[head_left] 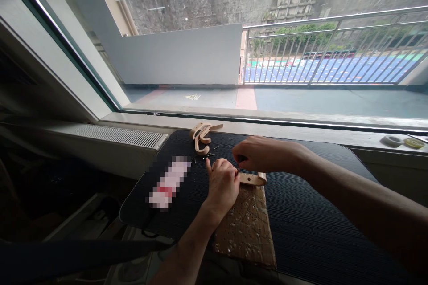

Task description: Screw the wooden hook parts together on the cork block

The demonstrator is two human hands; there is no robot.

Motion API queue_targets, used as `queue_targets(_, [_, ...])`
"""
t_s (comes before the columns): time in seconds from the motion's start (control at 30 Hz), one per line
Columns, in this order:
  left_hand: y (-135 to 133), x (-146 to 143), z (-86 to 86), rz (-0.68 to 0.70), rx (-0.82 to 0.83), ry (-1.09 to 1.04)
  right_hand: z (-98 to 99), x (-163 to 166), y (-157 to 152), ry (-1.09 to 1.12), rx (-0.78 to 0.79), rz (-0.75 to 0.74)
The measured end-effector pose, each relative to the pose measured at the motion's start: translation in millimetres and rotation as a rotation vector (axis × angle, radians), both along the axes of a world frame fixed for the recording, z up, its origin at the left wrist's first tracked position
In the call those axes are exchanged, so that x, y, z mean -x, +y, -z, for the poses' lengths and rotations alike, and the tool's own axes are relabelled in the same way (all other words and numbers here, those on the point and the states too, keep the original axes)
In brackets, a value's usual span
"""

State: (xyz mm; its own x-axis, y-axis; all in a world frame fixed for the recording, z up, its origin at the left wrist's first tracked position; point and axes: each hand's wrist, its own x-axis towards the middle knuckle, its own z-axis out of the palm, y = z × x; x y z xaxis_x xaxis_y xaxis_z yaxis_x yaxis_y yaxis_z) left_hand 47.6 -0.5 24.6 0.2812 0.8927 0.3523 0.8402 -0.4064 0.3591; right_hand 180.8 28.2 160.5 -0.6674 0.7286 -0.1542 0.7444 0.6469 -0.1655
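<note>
A pale wooden hook (249, 179) with a curled end lies across the far end of a worn brown board (245, 227). My left hand (222, 180) is closed around the hook's left part, hiding it. Above it, my right hand (252, 155) is closed in a fist on what looks like a screwdriver (238, 170). Its handle is mostly hidden, and its thin shaft points down at the wood by my left fingers. Several more wooden hooks (201, 139) are piled near the table's far edge. Small dark screws (209, 156) lie scattered just beyond my left hand.
The black table (310, 213) stands against the window sill (284, 128). On its left lies a blurred-out pinkish object (169, 185) with a dark cord. Tape rolls (392, 141) rest on the sill at right. A white grille (117, 133) runs along the left.
</note>
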Motion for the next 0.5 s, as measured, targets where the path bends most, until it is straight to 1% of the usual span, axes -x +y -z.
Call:
queue_targets(0.1, [-1,0,0.1,0.012,-0.002,-0.004,2.3,2,1,-0.027,-0.012,0.006])
queue_targets(0.2, [-2,0,-0.6,0.008,0.003,-0.002,4.9,5,2,-0.097,-0.079,0.05])
queue_targets(0.3, [-2,0,-1.9,-0.002,0.001,0.005,2.6,6,1,-0.154,-0.14,0.089])
queue_targets(0.37, [-2,-1,-2.5,-0.004,0.002,0.005,-2.7,6,-1,-0.165,-0.144,0.075])
queue_targets(0.5, [-2,-1,-1.6,-0.009,0.004,-0.004,-13.8,10,-8,-0.159,-0.097,-0.017])
